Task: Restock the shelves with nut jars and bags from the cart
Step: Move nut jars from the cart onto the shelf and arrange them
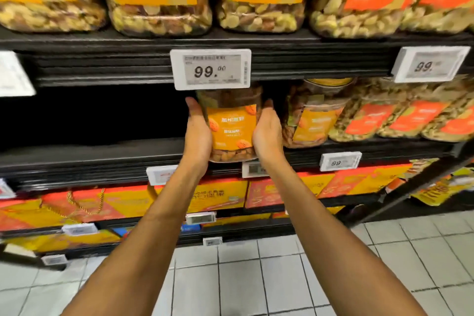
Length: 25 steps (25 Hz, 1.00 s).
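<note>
While you clasp the almond jar (pixel 232 127) at the centre of the frame, level with the front lip of the middle shelf (pixel 102 154), your left hand (pixel 196 136) and right hand (pixel 266 133) press its sides, thumbs forward. Packed with nuts, it is likely heavy, and the smooth, stiff plastic may slip, so grip low on the sides. Its lid hides behind the price tag (pixel 211 69), your fingers behind the jar, and whether its base touches the shelf is unclear
</note>
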Tool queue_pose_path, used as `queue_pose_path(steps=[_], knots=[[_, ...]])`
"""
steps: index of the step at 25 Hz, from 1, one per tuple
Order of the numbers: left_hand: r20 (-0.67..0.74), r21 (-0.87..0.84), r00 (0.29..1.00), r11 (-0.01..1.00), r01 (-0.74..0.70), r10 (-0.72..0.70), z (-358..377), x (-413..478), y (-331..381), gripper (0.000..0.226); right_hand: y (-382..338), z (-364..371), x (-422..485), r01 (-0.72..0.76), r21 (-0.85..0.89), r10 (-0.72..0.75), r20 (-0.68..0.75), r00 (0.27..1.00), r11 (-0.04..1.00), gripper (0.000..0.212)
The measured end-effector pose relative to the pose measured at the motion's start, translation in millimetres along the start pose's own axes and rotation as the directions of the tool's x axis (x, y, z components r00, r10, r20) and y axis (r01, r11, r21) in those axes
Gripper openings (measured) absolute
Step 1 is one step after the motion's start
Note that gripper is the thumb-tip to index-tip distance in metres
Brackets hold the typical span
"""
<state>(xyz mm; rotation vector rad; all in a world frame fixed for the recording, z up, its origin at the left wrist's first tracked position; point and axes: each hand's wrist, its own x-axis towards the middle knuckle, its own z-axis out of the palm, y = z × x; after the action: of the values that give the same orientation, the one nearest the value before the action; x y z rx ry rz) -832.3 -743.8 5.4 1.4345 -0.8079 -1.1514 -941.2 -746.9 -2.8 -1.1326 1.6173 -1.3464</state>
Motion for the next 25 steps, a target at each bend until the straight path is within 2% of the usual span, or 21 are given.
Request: queue_pose_path(steps=[5, 7, 10, 12, 16, 18, 20, 22, 24, 25], knots=[[0.041, -0.049, 0.995, 0.995, -0.091, 0.093, -6, 1, -23, 0.041, 24, -17, -25, 0.043, 0.034, -0.042, -0.037, 0.998, 0.998, 0.037], [0.051, -0.093, 0.996, 0.993, -0.072, 0.077, -6, 0, -29, 0.032, 30, -24, -44, 0.095, 0.092, -0.093, -0.021, 0.995, 0.991, 0.036], [0.066, -0.088, 0.997, 0.996, -0.022, 0.028, 4, -5, -33, 0.035, 30, -26, -57, 0.168, 0.080, -0.170, 0.017, 0.985, 0.983, 0.035], [0.081, -0.039, 0.995, 0.998, -0.048, 0.051, 12, -5, -33, 0.034, 31, -29, -56, 0.151, 0.111, -0.152, -0.008, 0.988, 0.982, 0.035], [0.120, -0.071, 0.991, 0.996, -0.055, 0.064, 29, -3, -28, 0.033, 38, -41, -49, 0.092, 0.207, -0.089, -0.025, 0.996, 0.974, 0.035], [0.104, -0.096, 0.994, 0.995, -0.007, 0.017, 32, -3, -26, 0.033, 38, -44, -46, 0.066, 0.202, -0.068, 0.003, 0.998, 0.977, 0.036], [0.122, -0.047, 0.993, 0.999, 0.006, 0.000, 27, -9, -19, 0.037, 38, -50, -45, 0.030, 0.178, -0.035, 0.027, 0.999, 0.984, 0.035], [0.089, 0.121, 0.995, 0.991, -0.053, 0.042, 11, -29, -4, 0.041, 28, -58, -53, 0.000, 0.124, -0.005, 0.041, 0.999, 0.992, 0.032], [0.027, 0.190, 0.997, 0.979, -0.078, 0.074, -21, -56, 10, 0.025, 12, -61, -74, -0.025, 0.081, 0.016, 0.106, 0.994, 0.996, 0.026], [0.026, 0.169, 1.000, 0.985, -0.023, 0.019, -43, -75, 15, 0.018, 3, -60, -88, -0.046, 0.041, 0.039, 0.167, 0.985, 0.998, 0.024]])
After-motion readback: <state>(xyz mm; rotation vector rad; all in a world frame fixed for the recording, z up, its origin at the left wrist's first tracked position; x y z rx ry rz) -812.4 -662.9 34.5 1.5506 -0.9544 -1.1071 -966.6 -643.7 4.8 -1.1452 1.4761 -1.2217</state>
